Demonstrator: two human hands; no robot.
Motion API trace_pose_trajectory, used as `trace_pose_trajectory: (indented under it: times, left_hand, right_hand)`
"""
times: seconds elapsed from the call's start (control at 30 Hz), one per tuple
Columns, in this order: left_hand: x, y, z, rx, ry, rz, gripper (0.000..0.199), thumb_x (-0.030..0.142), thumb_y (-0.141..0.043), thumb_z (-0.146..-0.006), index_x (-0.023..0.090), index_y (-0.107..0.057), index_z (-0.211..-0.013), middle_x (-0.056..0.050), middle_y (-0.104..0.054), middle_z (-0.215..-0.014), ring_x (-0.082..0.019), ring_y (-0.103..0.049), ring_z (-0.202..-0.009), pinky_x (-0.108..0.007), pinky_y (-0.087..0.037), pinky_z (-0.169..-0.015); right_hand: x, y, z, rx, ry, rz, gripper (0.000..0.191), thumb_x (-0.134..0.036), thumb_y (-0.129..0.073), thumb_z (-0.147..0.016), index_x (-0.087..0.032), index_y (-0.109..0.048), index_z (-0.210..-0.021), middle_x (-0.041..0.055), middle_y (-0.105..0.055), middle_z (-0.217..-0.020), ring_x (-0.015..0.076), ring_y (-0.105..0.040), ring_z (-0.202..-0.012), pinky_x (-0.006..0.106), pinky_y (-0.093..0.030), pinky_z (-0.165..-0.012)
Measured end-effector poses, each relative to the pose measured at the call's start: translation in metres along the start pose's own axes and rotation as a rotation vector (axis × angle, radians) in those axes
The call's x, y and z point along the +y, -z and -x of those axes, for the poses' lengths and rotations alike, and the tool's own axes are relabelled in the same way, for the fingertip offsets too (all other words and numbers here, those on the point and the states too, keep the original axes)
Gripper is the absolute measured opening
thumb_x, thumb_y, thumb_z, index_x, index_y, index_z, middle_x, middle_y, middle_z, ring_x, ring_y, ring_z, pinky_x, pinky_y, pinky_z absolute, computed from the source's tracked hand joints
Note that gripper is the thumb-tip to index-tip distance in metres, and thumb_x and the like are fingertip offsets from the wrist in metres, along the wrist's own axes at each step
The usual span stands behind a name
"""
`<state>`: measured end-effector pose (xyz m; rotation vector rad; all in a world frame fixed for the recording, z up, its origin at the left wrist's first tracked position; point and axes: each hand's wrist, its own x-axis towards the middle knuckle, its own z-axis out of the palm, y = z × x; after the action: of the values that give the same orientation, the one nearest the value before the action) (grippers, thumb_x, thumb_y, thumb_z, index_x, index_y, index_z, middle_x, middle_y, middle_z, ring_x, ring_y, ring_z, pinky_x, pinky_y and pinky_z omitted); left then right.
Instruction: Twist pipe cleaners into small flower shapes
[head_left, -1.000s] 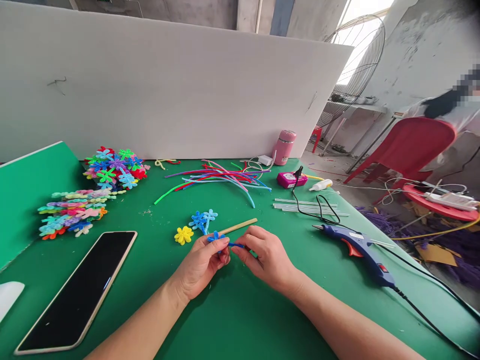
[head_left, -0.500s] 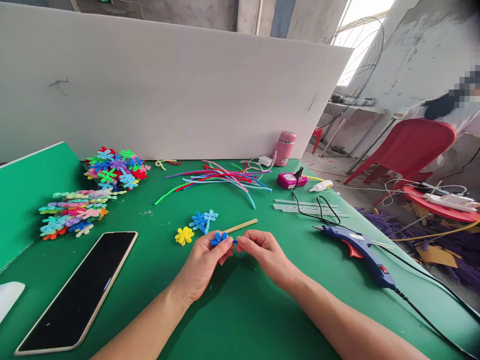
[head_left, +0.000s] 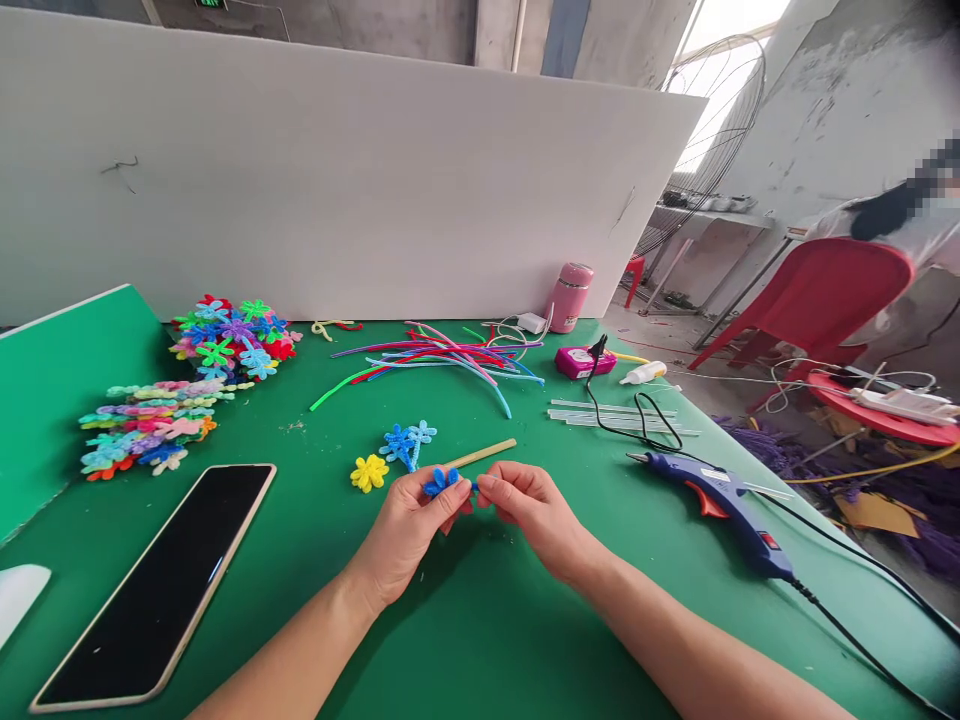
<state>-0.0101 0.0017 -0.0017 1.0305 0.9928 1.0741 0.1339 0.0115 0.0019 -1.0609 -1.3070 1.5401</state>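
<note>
Above the green counter (head_left: 450, 640), the left hand (head_left: 401, 530) pinches a blue flower (head_left: 441, 482), the right hand (head_left: 534, 508) its stem (head_left: 474, 488) — fingertips closed on both. Behind rises a white board (head_left: 360, 180); off right — a fan (head_left: 731, 125), red chair (head_left: 817, 295), scuffed wall (head_left: 832, 120).

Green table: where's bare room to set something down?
Bare tabletop shows between the phone and left forearm, the left forearm and right forearm, and the right hand and glue gun. Crowded: far left, flower pile; far middle, pipe cleaners; beyond the glue gun, glue sticks; beyond the left hand, yellow flower and blue flowers.
</note>
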Motion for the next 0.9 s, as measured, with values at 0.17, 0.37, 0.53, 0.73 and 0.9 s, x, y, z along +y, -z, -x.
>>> trace_pose_trajectory:
  times: [0.17,0.37,0.53,0.73,0.9]
  left_hand:
    - [-0.0007,-0.0003,-0.0008,0.005,0.070,0.175,0.017,0.028,-0.068,-0.065,0.016,-0.056,-0.060,0.003,-0.054,-0.058,-0.009,-0.048,-0.059,-0.020,-0.035,-0.053]
    - [0.0005,0.0028,-0.0064,0.069,0.097,0.364,0.016,0.020,-0.069,-0.063,0.016,-0.054,-0.058,0.006,-0.050,-0.052,-0.006,-0.044,-0.050,-0.019,-0.035,-0.050]
    - [0.0021,0.0034,-0.0068,0.102,0.111,0.413,0.018,0.019,-0.068,-0.063,0.015,-0.053,-0.055,0.005,-0.050,-0.048,-0.005,-0.043,-0.047,-0.018,-0.034,-0.047]
    - [0.0004,0.0043,-0.0067,0.041,0.172,0.426,0.014,0.019,-0.067,-0.064,0.014,-0.057,-0.057,0.004,-0.052,-0.047,-0.005,-0.044,-0.045,-0.019,-0.037,-0.049]
    - [-0.0005,0.0050,-0.0062,0.015,0.181,0.414,0.017,0.020,-0.066,-0.065,0.013,-0.056,-0.053,0.004,-0.052,-0.046,-0.005,-0.045,-0.044,-0.020,-0.037,-0.049]
  right_hand:
    - [0.0053,0.0010,0.0001,-0.067,0.094,0.153,0.037,-0.049,-0.051,-0.075,-0.014,-0.054,-0.061,-0.0006,-0.050,-0.059,0.0099,-0.039,-0.056,0.023,-0.028,-0.052]
    - [0.0065,0.0044,0.0002,0.022,0.283,0.450,0.025,-0.032,-0.043,-0.083,-0.014,-0.059,-0.088,0.0016,-0.050,-0.071,0.0109,-0.042,-0.061,0.023,-0.035,-0.054]
    - [0.0072,0.0053,0.0013,0.067,0.519,0.665,0.028,-0.018,-0.048,-0.078,-0.019,-0.053,-0.106,0.0050,-0.051,-0.085,0.0125,-0.049,-0.068,0.023,-0.042,-0.056]
    - [0.0080,0.0070,0.0012,0.096,0.708,0.842,0.020,-0.020,-0.054,-0.078,-0.019,-0.060,-0.097,0.0054,-0.055,-0.082,0.0138,-0.053,-0.072,0.025,-0.044,-0.062]
    - [0.0078,0.0098,-0.0004,0.168,0.886,0.971,0.015,-0.026,-0.055,-0.080,-0.016,-0.063,-0.088,0.0050,-0.055,-0.072,0.0135,-0.051,-0.065,0.025,-0.042,-0.057]
